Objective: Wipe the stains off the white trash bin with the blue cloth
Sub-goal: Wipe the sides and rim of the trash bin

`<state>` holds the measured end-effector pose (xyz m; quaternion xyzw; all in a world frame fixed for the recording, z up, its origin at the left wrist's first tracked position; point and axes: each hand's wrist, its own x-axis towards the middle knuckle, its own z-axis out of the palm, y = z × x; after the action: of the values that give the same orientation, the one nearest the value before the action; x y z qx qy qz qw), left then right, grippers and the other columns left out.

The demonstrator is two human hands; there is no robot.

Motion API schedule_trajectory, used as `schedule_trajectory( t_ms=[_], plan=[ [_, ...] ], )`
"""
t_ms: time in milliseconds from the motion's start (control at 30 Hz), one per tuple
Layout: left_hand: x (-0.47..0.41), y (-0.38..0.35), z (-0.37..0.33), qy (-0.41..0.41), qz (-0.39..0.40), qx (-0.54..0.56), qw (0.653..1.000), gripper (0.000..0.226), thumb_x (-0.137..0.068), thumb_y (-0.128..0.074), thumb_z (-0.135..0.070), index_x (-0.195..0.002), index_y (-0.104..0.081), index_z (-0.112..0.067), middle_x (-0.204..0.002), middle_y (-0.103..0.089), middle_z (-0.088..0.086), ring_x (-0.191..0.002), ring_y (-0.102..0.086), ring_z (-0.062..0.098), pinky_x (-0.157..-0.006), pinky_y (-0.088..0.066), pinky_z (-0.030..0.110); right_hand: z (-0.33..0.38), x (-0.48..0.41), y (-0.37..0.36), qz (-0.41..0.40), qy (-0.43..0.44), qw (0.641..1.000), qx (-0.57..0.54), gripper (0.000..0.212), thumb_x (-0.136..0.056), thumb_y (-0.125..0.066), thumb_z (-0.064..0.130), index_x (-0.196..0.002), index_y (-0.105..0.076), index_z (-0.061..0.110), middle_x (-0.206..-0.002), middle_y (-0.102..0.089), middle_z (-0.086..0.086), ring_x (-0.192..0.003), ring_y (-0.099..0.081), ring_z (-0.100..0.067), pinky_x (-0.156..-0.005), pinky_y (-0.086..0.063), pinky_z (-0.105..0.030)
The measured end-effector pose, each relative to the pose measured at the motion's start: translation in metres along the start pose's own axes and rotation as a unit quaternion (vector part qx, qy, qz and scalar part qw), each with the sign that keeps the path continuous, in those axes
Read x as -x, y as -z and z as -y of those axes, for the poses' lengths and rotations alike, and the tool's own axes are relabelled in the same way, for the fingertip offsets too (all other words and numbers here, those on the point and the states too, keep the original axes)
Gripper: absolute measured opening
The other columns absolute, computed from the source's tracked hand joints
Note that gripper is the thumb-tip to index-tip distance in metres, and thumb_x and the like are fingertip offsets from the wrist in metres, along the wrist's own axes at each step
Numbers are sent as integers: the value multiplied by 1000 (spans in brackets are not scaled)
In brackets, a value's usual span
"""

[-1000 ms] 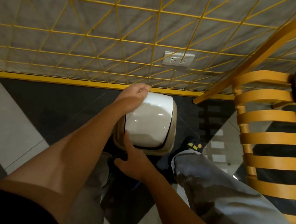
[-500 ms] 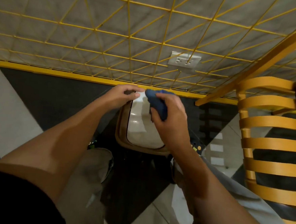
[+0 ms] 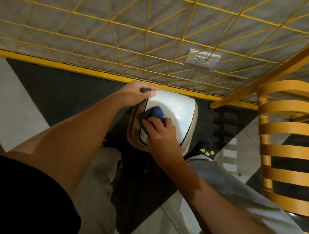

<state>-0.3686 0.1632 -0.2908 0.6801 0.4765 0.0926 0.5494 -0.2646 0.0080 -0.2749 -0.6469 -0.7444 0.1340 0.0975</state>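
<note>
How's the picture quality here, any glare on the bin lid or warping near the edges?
Head view: dim, warm light; soft glare streaks across the white bin lid; the wide lens bends the yellow wall grid and the chair; the blue cloth under the right hand stays sharp.

Blue cloth (image 3: 153, 113) partly under right hand (image 3: 160, 130); stains indiscernible.

Found no readable text, brand or number anywhere. Noticed small yellow and orange marks on the dark shoe (image 3: 205, 151) beside the white trash bin (image 3: 175, 116), too small and blurred to read. Saw nothing printed on the wall socket (image 3: 202, 59) either.
</note>
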Motion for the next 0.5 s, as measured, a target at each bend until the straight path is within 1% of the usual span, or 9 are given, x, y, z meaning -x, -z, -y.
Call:
schedule_trajectory(
  t_ms=[100,167,267,367,433,500],
  plan=[
    [-1,-1,2,4,-3,-2,1000,29,-92,-54,-25,-121,-61,-24,-134,-53,-2,-127,-44,10,-107,-30,26,1,7,-9,16,2,1000,11,42,-69,-73,6,-111,-65,8,-107,-66,-11,-89,-60,-37,-69,-52,-39],
    [-1,-1,2,7,-2,-3,1000,30,-92,-54,-25,-122,-60,-26,-142,-44,0,-133,-37,11,-110,-25,28,1,12,-13,17,7,1000,15,46,-66,-76,5,-110,-65,8,-106,-67,-10,-87,-61,-36,-67,-52,-38],
    [0,-1,1,5,2,-8,1000,31,-92,-53,-26,-123,-59,-27,-149,-34,2,-138,-28,10,-114,-21,33,1,21,-18,23,11,999,21,49,-64,-77,2,-111,-65,6,-108,-67,-10,-88,-62,-36,-67,-55,-42],
    [1,-2,2,2,0,-8,1000,32,-93,-52,-26,-124,-58,-28,-150,-33,1,-139,-26,10,-112,-19,31,3,29,-21,38,16,998,57,49,-64,-79,5,-111,-66,8,-108,-68,-7,-90,-64,-35,-68,-56,-43],
    [1,-3,2,2,-3,-11,1000,32,-93,-51,-26,-124,-58,-28,-148,-35,1,-138,-28,10,-108,-20,27,6,35,-21,79,0,992,100,44,-61,-80,14,-103,-70,12,-101,-69,-3,-88,-65,-30,-66,-55,-38],
    [0,-3,2,5,-3,-17,1000,31,-94,-51,-26,-124,-58,-29,-146,-39,-1,-136,-32,11,-107,-21,27,9,40,-20,117,-49,980,151,35,-57,-81,23,-90,-73,17,-92,-68,1,-84,-65,-25,-62,-52,-34]
  ],
)
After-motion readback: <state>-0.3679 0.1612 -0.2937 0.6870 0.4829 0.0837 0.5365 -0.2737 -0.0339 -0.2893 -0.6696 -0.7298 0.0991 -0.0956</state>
